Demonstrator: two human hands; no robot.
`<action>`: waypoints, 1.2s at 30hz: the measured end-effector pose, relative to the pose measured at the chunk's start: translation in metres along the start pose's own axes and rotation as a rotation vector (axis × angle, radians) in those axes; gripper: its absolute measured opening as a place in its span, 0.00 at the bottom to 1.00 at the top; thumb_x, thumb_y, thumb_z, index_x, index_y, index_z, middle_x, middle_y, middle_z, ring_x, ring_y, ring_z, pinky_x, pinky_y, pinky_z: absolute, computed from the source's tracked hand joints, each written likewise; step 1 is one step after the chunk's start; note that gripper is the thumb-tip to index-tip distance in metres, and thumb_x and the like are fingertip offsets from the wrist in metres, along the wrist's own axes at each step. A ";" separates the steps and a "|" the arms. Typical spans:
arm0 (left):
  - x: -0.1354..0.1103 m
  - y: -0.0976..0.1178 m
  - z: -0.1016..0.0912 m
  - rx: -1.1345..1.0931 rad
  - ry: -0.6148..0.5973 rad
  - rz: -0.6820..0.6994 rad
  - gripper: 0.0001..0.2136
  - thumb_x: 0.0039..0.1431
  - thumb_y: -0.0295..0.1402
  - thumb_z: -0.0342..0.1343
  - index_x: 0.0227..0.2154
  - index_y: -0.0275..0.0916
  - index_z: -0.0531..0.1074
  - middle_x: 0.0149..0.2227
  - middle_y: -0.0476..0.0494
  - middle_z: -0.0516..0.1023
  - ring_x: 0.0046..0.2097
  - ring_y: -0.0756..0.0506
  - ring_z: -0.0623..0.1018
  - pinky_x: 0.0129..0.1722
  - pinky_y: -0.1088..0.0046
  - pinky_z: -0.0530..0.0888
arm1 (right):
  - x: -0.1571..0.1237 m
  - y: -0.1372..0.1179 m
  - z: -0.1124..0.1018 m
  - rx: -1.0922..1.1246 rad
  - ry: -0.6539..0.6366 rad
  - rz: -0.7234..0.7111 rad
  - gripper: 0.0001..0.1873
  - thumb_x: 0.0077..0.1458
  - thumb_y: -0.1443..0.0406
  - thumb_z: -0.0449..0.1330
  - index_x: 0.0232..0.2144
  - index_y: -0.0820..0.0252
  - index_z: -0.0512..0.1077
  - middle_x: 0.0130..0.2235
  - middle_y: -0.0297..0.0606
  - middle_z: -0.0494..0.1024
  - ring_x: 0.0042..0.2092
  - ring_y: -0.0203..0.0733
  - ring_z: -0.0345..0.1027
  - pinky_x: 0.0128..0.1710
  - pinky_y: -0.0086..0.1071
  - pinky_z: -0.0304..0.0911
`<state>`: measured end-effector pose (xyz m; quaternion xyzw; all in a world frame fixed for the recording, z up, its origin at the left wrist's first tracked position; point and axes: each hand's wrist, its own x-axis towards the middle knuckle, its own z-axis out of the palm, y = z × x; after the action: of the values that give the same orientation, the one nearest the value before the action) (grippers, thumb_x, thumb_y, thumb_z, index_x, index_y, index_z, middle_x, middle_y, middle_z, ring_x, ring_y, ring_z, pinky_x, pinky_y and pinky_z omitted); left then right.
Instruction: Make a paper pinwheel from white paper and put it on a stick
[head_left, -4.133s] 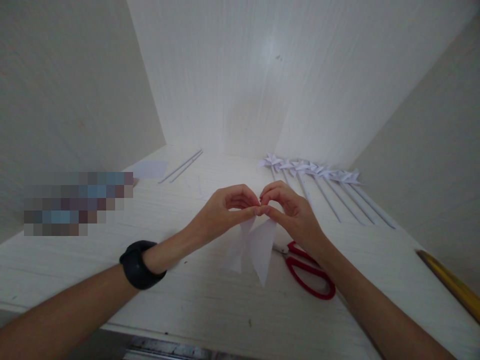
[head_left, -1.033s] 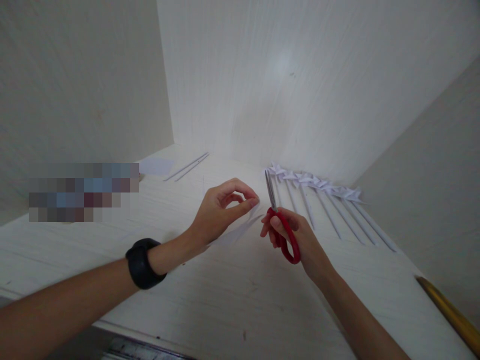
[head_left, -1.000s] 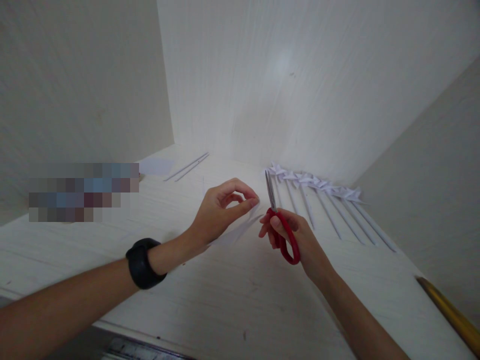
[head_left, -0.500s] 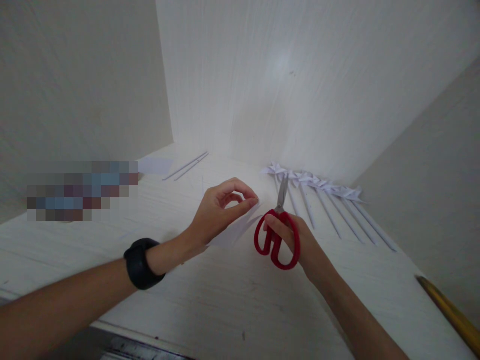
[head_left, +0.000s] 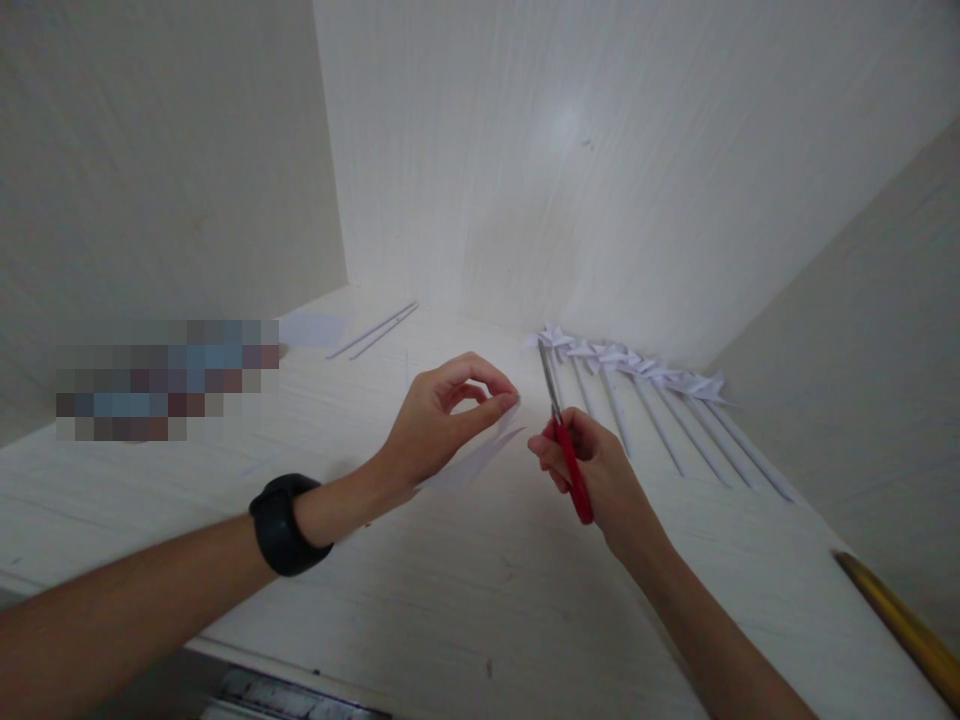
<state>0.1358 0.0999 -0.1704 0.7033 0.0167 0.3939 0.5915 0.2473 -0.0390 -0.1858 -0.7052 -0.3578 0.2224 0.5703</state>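
My left hand (head_left: 454,410), with a black band on its wrist, pinches a piece of white paper (head_left: 472,462) between thumb and fingertips. The paper hangs below the palm, partly hidden by the hand, with a pointed corner toward the right. Just to the right, my right hand (head_left: 589,455) is closed on red-handled scissors (head_left: 574,470). Their blades point up and away, pressed together, and the scissors are seen edge-on. A gap separates the scissors from the paper.
Against the back wall on the right lies a row of several white paper pinwheels (head_left: 637,365) on paper sticks. Two thin paper sticks (head_left: 375,330) and a flat paper sheet (head_left: 313,330) lie back left. A blurred-out patch covers the far left; a yellow-brown object (head_left: 896,625) rests at the right edge.
The scissors have turned in my right hand, from handle loops facing me to edge-on, with the tips swung left. My left hand and the paper have barely moved.
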 end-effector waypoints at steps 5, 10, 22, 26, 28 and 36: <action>-0.002 -0.001 0.000 0.003 -0.007 -0.016 0.03 0.51 0.30 0.61 0.25 0.36 0.73 0.30 0.47 0.74 0.34 0.50 0.74 0.33 0.76 0.71 | -0.003 -0.011 0.000 0.031 -0.047 0.054 0.22 0.47 0.48 0.60 0.22 0.58 0.61 0.17 0.29 0.67 0.16 0.29 0.53 0.15 0.26 0.46; -0.001 -0.001 0.000 0.000 -0.004 -0.021 0.04 0.52 0.30 0.60 0.25 0.36 0.73 0.30 0.47 0.74 0.34 0.50 0.73 0.32 0.77 0.71 | -0.003 -0.014 -0.001 0.021 -0.126 0.016 0.25 0.47 0.42 0.55 0.23 0.58 0.62 0.15 0.28 0.63 0.16 0.31 0.52 0.16 0.28 0.46; -0.001 0.001 0.001 -0.002 -0.021 -0.020 0.04 0.52 0.30 0.60 0.26 0.36 0.72 0.29 0.48 0.74 0.33 0.51 0.73 0.32 0.78 0.70 | -0.012 -0.012 0.001 -0.466 -0.092 -0.207 0.13 0.54 0.56 0.55 0.36 0.59 0.64 0.33 0.36 0.69 0.33 0.40 0.61 0.32 0.33 0.56; -0.001 -0.001 0.001 -0.035 -0.033 -0.022 0.04 0.52 0.30 0.60 0.27 0.36 0.73 0.30 0.47 0.74 0.34 0.51 0.74 0.34 0.77 0.71 | -0.010 -0.008 0.005 -0.500 -0.023 -0.328 0.08 0.54 0.61 0.56 0.34 0.60 0.65 0.33 0.36 0.69 0.33 0.39 0.61 0.33 0.33 0.57; -0.002 -0.001 0.001 -0.047 -0.043 -0.024 0.04 0.52 0.31 0.60 0.27 0.35 0.73 0.30 0.47 0.74 0.34 0.50 0.74 0.34 0.76 0.71 | -0.010 -0.008 0.006 -0.512 -0.003 -0.371 0.07 0.54 0.61 0.56 0.33 0.60 0.65 0.32 0.36 0.69 0.33 0.39 0.61 0.32 0.32 0.57; -0.001 0.000 0.001 -0.060 -0.080 0.018 0.03 0.52 0.29 0.60 0.27 0.35 0.73 0.28 0.48 0.73 0.33 0.51 0.73 0.34 0.77 0.70 | -0.012 -0.007 0.004 -0.593 0.049 -0.492 0.08 0.52 0.64 0.59 0.30 0.59 0.61 0.31 0.36 0.67 0.32 0.38 0.59 0.32 0.32 0.56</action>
<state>0.1359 0.0984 -0.1713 0.7007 -0.0251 0.3709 0.6090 0.2347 -0.0448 -0.1810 -0.7376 -0.5512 -0.0513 0.3866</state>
